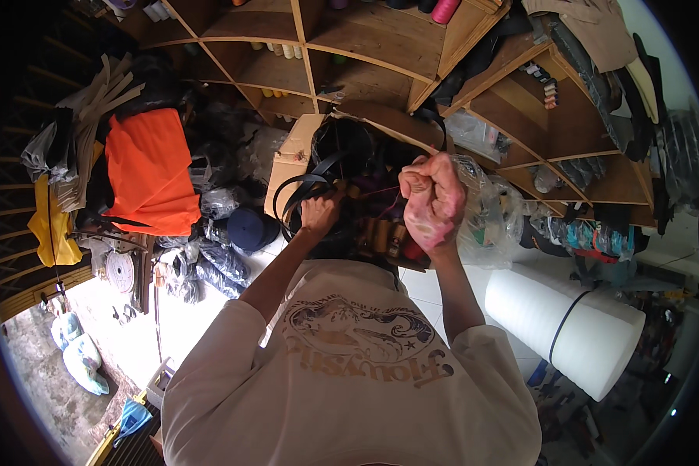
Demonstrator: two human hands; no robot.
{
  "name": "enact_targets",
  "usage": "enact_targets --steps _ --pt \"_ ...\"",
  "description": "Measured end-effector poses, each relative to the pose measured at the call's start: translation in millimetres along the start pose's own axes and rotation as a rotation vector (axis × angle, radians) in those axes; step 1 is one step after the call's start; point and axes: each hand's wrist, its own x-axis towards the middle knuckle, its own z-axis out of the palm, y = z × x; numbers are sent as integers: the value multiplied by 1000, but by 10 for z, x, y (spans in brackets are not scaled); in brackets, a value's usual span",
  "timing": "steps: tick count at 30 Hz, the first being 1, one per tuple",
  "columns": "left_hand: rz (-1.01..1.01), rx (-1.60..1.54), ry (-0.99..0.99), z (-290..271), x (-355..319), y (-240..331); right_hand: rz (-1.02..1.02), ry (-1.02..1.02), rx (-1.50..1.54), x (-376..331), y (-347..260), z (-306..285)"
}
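An open cardboard box (291, 158) stands in front of me, with thread spools (387, 235) and dark items inside. My right hand (435, 203) is raised over the box's right side, closed in a fist. From its fingers a thin reddish thread (380, 191) runs left and down into the box. My left hand (321, 213) is at the box's left side, its fingers curled; what they grip is hidden. Loops of black strap (297, 185) hang over the box's left edge, right beside that hand.
Wooden shelves (349, 46) with thread spools rise beyond the box. Orange fabric (151, 172) and a dark blue roll (250, 228) lie to the left. On the right are clear plastic bags (489, 213) and a white foam roll (567, 326) tied with a black band.
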Motion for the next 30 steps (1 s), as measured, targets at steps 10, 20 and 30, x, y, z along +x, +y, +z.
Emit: enact_targets --steps 10,20,30 --pt "-50 30 -43 -12 -3 24 -580 199 310 1068 -783 -283" --pt "-24 -4 -22 7 3 9 -795 420 -95 2033 -888 -777" --pt "74 -12 67 -80 -5 25 -707 141 -193 1965 -698 -541"
